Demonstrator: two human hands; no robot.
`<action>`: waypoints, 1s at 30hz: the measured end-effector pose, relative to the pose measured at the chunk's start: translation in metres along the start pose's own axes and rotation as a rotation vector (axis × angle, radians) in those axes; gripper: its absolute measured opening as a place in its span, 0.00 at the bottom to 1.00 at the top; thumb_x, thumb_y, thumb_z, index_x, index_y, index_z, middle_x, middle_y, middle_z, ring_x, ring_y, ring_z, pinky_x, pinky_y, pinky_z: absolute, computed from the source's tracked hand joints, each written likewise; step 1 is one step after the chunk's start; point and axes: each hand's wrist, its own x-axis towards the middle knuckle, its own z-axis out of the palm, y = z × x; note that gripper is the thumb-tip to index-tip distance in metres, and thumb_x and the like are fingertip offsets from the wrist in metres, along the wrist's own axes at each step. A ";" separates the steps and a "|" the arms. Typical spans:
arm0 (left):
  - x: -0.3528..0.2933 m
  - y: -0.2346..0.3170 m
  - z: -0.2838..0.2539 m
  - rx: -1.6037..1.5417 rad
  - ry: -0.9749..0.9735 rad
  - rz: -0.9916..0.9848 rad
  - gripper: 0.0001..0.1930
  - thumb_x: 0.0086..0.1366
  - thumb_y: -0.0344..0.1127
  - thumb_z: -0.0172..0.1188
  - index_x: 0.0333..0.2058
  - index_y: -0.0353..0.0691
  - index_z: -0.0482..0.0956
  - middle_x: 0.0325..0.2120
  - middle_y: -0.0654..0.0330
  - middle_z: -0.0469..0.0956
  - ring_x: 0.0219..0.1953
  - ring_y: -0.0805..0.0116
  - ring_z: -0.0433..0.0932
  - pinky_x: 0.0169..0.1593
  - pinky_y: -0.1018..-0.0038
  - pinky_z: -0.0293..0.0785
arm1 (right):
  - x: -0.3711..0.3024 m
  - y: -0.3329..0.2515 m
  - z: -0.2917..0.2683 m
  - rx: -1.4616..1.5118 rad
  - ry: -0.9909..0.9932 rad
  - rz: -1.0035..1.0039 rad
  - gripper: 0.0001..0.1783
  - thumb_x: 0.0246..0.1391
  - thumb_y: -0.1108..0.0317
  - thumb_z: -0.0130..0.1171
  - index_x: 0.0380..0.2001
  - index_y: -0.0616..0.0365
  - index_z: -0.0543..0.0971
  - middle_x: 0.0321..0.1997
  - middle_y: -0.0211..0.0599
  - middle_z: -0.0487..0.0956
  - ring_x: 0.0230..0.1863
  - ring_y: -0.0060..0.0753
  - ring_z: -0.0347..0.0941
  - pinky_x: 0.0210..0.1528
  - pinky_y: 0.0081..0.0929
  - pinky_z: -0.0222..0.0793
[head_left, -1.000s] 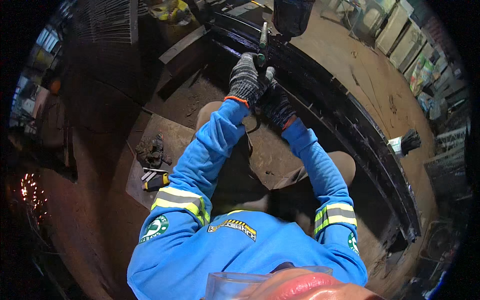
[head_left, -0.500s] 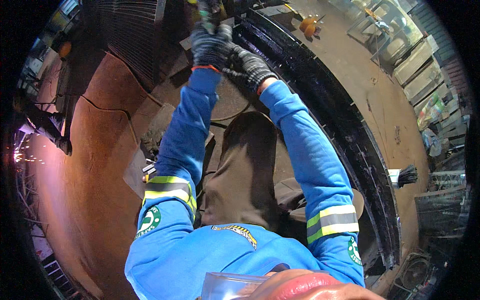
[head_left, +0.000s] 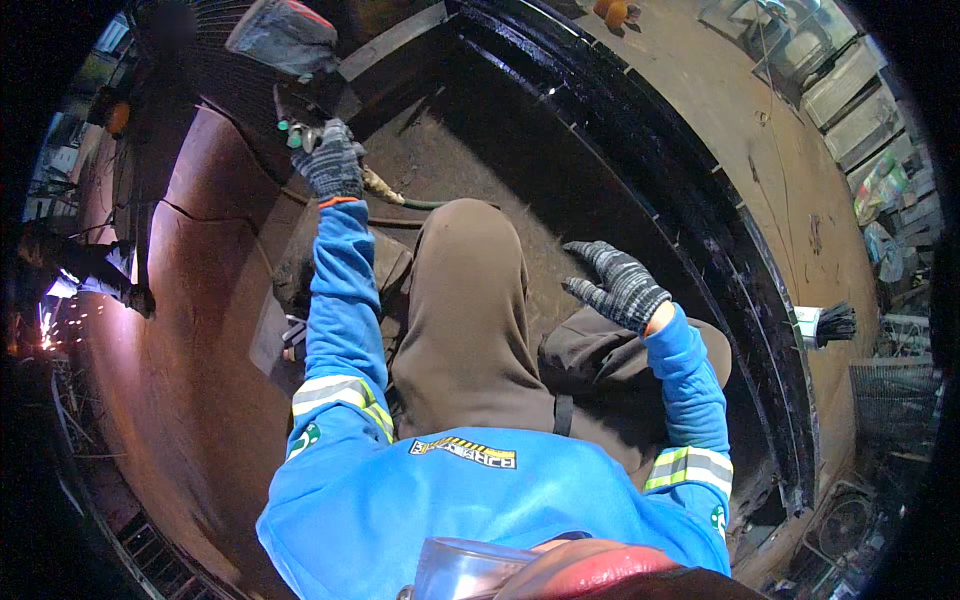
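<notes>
My left hand, in a dark striped knit glove, is closed around a hand-held tool with green knob-like ends. A tan-wrapped hose or cable trails from behind that hand to the right; the tool's exact kind is unclear. Just beyond it is a grey, box-like object with a red edge. My right hand, gloved alike, hangs in the air over my bent leg. Its fingers are stretched and the thumb stands apart, with nothing held. Right of it curves a long black metal beam, which it does not touch.
On the left, a person works beside bright light and flying sparks. Rust-brown metal plate spreads across that side. A white-wrapped bundle with dark bristle-like ends lies beyond the beam. An orange object sits at the far right.
My hands, close together at the top before, have parted. The left has moved left and nearer with the tool; the right has come back toward my body and opened.
</notes>
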 end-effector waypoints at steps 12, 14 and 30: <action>-0.065 0.009 -0.066 -0.149 -0.081 0.125 0.13 0.51 0.23 0.57 0.33 0.46 0.67 0.19 0.65 0.71 0.14 0.75 0.67 0.15 0.77 0.64 | -0.007 -0.032 0.022 0.371 0.379 -0.061 0.20 0.45 0.75 0.58 0.44 0.61 0.72 0.42 0.44 0.75 0.44 0.37 0.72 0.50 0.27 0.65; -0.050 -0.004 -0.073 -0.121 -0.031 0.242 0.14 0.52 0.24 0.57 0.35 0.48 0.65 0.19 0.63 0.70 0.14 0.73 0.66 0.15 0.75 0.64 | -0.005 -0.038 0.019 0.387 0.390 -0.130 0.20 0.45 0.75 0.58 0.45 0.61 0.72 0.43 0.43 0.75 0.45 0.36 0.72 0.50 0.26 0.65; 0.200 -0.092 0.044 0.209 0.384 0.544 0.07 0.45 0.29 0.56 0.24 0.34 0.70 0.20 0.55 0.72 0.22 0.57 0.70 0.29 0.64 0.66 | 0.029 0.025 -0.061 0.172 0.516 0.078 0.17 0.46 0.73 0.56 0.43 0.62 0.73 0.43 0.45 0.75 0.46 0.40 0.71 0.51 0.31 0.64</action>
